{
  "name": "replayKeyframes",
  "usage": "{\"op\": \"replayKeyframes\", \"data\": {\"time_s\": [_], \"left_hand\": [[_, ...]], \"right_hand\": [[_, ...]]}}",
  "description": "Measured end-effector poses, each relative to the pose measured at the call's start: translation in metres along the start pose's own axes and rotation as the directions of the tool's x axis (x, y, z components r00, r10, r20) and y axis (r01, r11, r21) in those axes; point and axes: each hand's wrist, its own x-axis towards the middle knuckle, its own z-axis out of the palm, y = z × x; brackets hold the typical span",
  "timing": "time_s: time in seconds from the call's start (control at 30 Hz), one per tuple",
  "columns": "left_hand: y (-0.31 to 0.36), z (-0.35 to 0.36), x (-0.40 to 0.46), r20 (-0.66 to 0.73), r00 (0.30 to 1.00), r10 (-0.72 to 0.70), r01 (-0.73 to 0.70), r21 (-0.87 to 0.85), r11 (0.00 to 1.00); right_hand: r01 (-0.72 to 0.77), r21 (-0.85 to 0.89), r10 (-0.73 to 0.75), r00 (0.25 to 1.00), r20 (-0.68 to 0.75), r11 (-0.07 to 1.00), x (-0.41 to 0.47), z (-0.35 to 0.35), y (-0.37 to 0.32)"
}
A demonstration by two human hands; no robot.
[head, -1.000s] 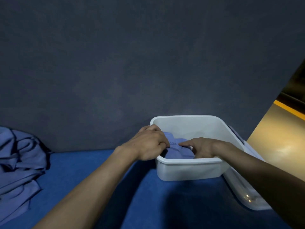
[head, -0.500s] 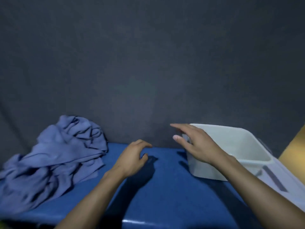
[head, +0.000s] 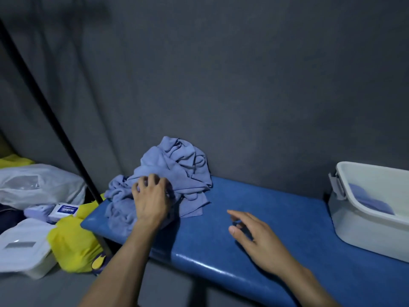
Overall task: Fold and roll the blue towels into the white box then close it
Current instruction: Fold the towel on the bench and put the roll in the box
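A crumpled heap of blue towels [head: 177,169] lies at the left end of the blue bench [head: 276,218], against the grey wall. My left hand [head: 151,200] is on the heap's front, its fingers curled into the cloth. My right hand [head: 254,238] hovers over the bench's middle with fingers spread, holding nothing. The white box [head: 363,220] stands open at the right end of the bench, a rolled blue towel [head: 371,201] inside it. A grey latch [head: 337,185] hangs on its left wall.
Left of the bench lie a clear plastic bag [head: 33,185], a yellow cloth [head: 70,242], a white lidded container [head: 24,249] and a small white packet [head: 64,210]. A black pole [head: 51,120] slants down past the bench's left corner.
Both hands left the white box and swung left. My left hand reached the towel heap and took hold of it; my right hand followed over the bench. The view turned left.
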Motion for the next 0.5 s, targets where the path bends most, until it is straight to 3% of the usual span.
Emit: {"op": "replayKeyframes", "data": {"time_s": [0.13, 0.3, 0.4, 0.5], "left_hand": [[-0.013, 0.014, 0.007, -0.122, 0.992, -0.036, 0.030, -0.053, 0.998], [-0.015, 0.005, 0.017, -0.177, 0.984, -0.008, -0.015, -0.128, 0.992], [-0.010, -0.013, 0.018, -0.227, 0.972, 0.056, -0.127, -0.315, 0.941], [0.022, -0.030, 0.012, -0.269, 0.944, 0.189, -0.305, -0.503, 0.809]], "right_hand": [[-0.026, 0.003, 0.026, 1.000, 0.008, 1.000, 0.004, 0.009, 0.004], [-0.042, -0.054, 0.044, 0.998, 0.044, 0.998, 0.005, 0.008, 0.006], [-0.053, -0.021, 0.053, 0.999, 0.003, 0.998, 0.004, 0.005, 0.005], [-0.041, 0.052, 0.047, 0.993, -0.110, 0.998, 0.005, 0.007, -0.001]]}}
